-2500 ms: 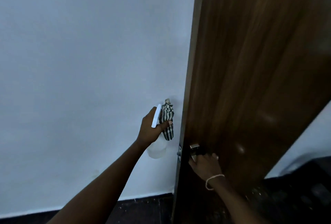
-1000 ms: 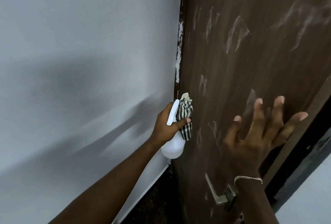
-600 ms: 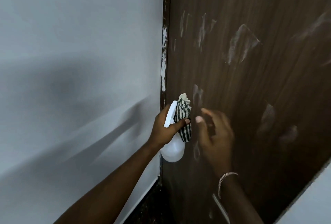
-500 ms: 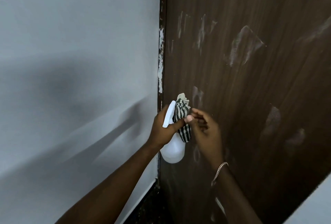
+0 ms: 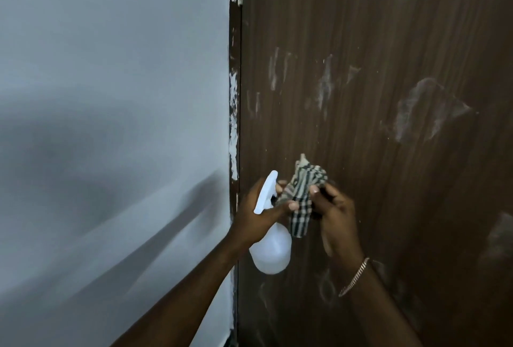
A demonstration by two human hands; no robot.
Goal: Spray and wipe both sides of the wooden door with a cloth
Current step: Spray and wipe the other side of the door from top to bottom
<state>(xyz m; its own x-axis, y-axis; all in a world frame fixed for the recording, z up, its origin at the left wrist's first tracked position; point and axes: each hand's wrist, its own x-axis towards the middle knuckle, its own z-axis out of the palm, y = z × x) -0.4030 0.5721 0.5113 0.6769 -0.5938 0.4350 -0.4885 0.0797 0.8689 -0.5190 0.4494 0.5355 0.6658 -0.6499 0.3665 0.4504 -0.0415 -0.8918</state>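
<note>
We see a door (image 5: 388, 152) of dark wood grain, matt and streaked with chalky whitish smears. The cloth (image 5: 301, 202) is soft woven fabric, checked and crumpled. The bottle (image 5: 270, 255) is smooth white plastic with a faint sheen. The wall (image 5: 111, 97) looks like flat matt paint to us; the frame (image 5: 234, 113) carries flaky white patches. The bracelet (image 5: 355, 277) is shiny metal chain.

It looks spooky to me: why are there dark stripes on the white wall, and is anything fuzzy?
Head view: the grey bands on the wall are soft shadows, probably the person's own; head view: light is dim, brightest on the upper wall; head view: the cloth and spray bottle look sharp, and the pale smears on the door look like marks, not glare.
</note>
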